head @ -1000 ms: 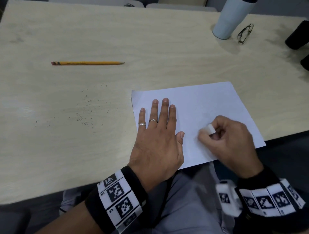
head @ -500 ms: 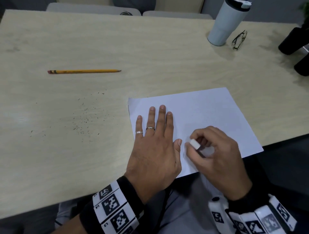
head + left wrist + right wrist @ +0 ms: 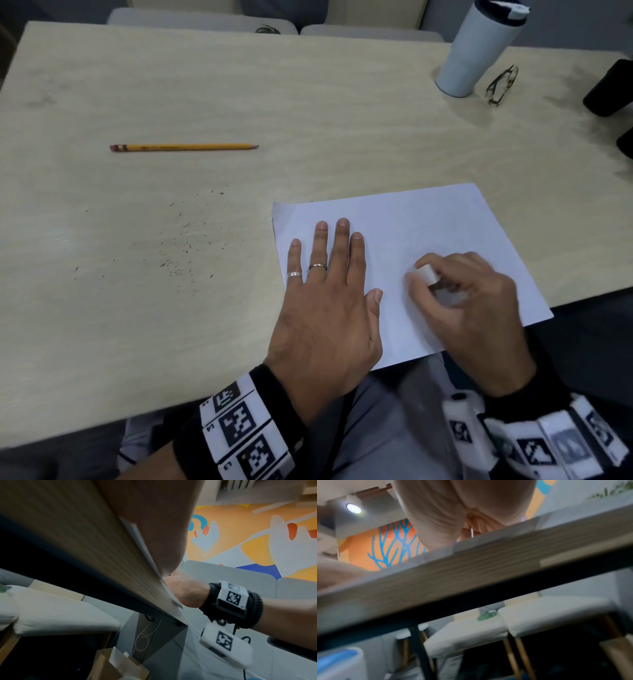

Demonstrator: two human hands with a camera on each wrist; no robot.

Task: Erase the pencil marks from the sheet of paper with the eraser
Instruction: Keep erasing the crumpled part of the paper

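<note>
A white sheet of paper [image 3: 428, 226] lies at the table's near edge, its near corner hanging over. My left hand [image 3: 329, 281] presses flat on the sheet's left part, fingers straight. My right hand [image 3: 459, 294] pinches a small white eraser [image 3: 425, 274] between thumb and fingers, its lower end against the paper just right of the left thumb. No pencil marks show on the sheet in the head view. In the left wrist view the paper's edge [image 3: 147, 555] and my right hand [image 3: 185, 592] appear beyond the table edge. The right wrist view shows only the palm [image 3: 447, 513].
A yellow pencil [image 3: 183, 147] lies far left on the wooden table [image 3: 308, 120]. Dark eraser crumbs [image 3: 185, 246] are scattered left of the sheet. A pale tumbler [image 3: 474, 51] and glasses [image 3: 501, 85] stand at the back right, with dark objects [image 3: 609, 92] at the right edge.
My right hand with the eraser went left and nearer, then back up and right across the sheet. The left hand has stayed flat on the paper.
</note>
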